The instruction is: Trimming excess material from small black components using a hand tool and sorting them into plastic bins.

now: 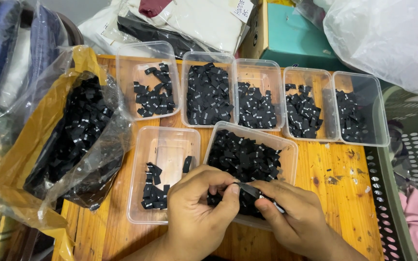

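Head cam only, so one view. A small black label [248,189] sat pinched between both hands, stretched from the left thumb tip across to the right thumb and forefinger, just above the near edge of the front clear tub [291,154] full of the same labels. My left hand [197,212] was curled, fingers closed on the label's left end, knuckles up. My right hand [298,217] came in from the lower right, fingers closed on the other end. Beside the left hand was a half-empty tub [139,193]. A row of five tubs [315,72] lined the back of the wooden table [344,193], with a plastic bag of labels [73,140] on the left.
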